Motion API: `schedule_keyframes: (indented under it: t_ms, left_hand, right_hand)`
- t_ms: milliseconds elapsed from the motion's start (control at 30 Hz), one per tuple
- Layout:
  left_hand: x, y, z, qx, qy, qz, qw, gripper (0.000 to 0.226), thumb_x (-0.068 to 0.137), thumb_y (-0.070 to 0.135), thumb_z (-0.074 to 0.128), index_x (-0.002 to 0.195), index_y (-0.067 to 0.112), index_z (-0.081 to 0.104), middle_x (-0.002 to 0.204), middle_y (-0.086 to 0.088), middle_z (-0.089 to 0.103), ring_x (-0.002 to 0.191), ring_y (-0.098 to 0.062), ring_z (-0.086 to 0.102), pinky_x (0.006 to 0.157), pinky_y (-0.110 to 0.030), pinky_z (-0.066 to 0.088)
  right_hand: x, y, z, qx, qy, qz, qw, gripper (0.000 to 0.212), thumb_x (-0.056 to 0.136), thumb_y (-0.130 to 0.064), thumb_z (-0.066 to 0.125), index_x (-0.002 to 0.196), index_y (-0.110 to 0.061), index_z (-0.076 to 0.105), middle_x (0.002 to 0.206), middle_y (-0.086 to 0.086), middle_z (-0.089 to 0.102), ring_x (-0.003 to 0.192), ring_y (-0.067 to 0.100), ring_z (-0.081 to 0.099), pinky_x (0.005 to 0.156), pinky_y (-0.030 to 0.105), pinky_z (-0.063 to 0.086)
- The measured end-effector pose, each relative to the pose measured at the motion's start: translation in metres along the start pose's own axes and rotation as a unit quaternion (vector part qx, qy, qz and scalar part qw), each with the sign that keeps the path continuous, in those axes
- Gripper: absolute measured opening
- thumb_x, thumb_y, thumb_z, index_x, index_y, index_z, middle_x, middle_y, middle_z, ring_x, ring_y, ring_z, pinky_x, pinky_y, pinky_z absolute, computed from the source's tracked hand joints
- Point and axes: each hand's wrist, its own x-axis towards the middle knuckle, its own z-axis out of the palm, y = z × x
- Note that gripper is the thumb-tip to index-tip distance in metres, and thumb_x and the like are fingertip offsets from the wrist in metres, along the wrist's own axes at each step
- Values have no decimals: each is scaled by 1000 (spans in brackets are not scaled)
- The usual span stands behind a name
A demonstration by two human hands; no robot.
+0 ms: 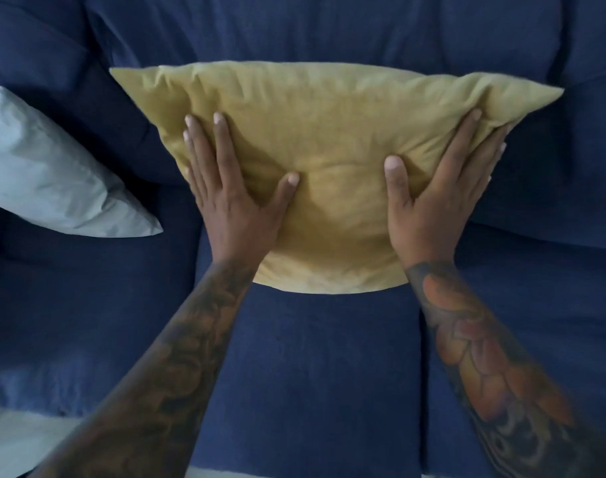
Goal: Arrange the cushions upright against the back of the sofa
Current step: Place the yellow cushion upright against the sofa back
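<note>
A mustard-yellow cushion [329, 139] stands upright on the middle seat of the dark blue sofa [315, 367], leaning on the back cushions. My left hand [232, 188] lies flat on its left side with fingers spread. My right hand [439, 191] clasps its right edge, thumb on the front and fingers wrapped around the side. A pale grey-blue cushion [49, 174] leans against the sofa back on the left seat, partly cut off by the frame edge.
The sofa's back cushions [329, 25] fill the top of the view. A seam separates the middle seat from the right seat [522, 305]. A strip of light floor or rug [15, 443] shows at the bottom left.
</note>
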Motion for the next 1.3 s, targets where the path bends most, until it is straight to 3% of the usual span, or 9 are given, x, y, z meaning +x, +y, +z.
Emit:
schedule_keyframes:
  t_ms: [133, 267, 400, 533, 667, 800, 1000, 1200, 1300]
  left_hand:
    - [-52, -30, -9, 1, -5, -30, 1000, 116, 80, 72, 76, 168, 24, 18, 174, -18, -9, 161, -34, -8, 128, -58, 4]
    - [-86, -47, -3, -55, -73, -119, 989, 125, 64, 72, 85, 163, 55, 10, 172, -3, -26, 160, -27, -16, 126, -63, 11]
    - [-80, -56, 4, -120, -133, -143, 973, 134, 60, 68, 87, 160, 60, -3, 172, 1, -22, 160, -15, -3, 127, -49, 19]
    - [-62, -50, 11, -147, -185, -131, 963, 137, 66, 64, 86, 164, 48, -8, 164, -1, 9, 135, -3, 25, 111, -35, 27]
    - [-47, -43, -2, -82, -151, -112, 979, 132, 64, 72, 82, 164, 52, -2, 152, -4, 20, 123, -11, 36, 102, -35, 37]
    - [-37, -39, -16, 55, -108, -90, 989, 125, 69, 83, 71, 164, 51, -3, 143, -11, 29, 113, -27, 48, 92, -43, 46]
    - [-40, -60, 16, 145, -131, -98, 976, 131, 65, 98, 53, 167, 38, -3, 144, -20, 32, 123, -40, 43, 97, -54, 47]
    - [-32, -63, 41, 155, -108, -114, 975, 130, 66, 100, 50, 168, 35, 2, 153, -26, 31, 130, -42, 42, 104, -55, 44]
    - [-44, -68, 35, 112, -95, -101, 984, 129, 69, 96, 59, 168, 35, 4, 156, -27, 26, 137, -42, 36, 112, -57, 37]
  right_hand:
    - [-31, 19, -7, 20, -12, -1, 1000, 101, 97, -66, 60, 170, -17, 11, 174, 30, -7, 163, 46, -2, 131, 60, 8]
    - [-70, 38, -4, 72, -72, 34, 994, 114, 85, -73, 64, 170, -30, 2, 173, 29, -13, 164, 40, -5, 130, 62, 14]
    - [-86, 50, -2, 133, -146, 47, 979, 132, 74, -78, 76, 170, -28, 1, 171, 16, 20, 159, 24, 23, 128, 43, 30]
    - [-76, 38, 2, 148, -163, 77, 972, 138, 66, -72, 85, 170, -34, 1, 148, 8, 36, 131, 10, 41, 103, 1, 30]
    - [-71, 27, -1, 119, -131, 60, 982, 133, 68, -78, 81, 169, -36, 6, 168, 7, 31, 152, 20, 37, 112, 27, 40]
    - [-67, 13, -4, 77, -145, 90, 982, 129, 66, -87, 76, 165, -51, 2, 162, 9, 39, 139, 26, 52, 94, 32, 46]
    - [-70, 28, 22, 25, -181, 105, 978, 133, 66, -89, 75, 167, -45, 0, 149, 17, 40, 130, 36, 51, 95, 52, 57]
    - [-63, 36, 43, 19, -149, 115, 982, 136, 65, -91, 72, 169, -39, 2, 149, 20, 40, 133, 38, 47, 98, 51, 52]
    - [-73, 40, 37, 43, -136, 112, 983, 135, 66, -88, 76, 168, -42, 1, 133, 9, 37, 124, 34, 49, 103, 51, 52]
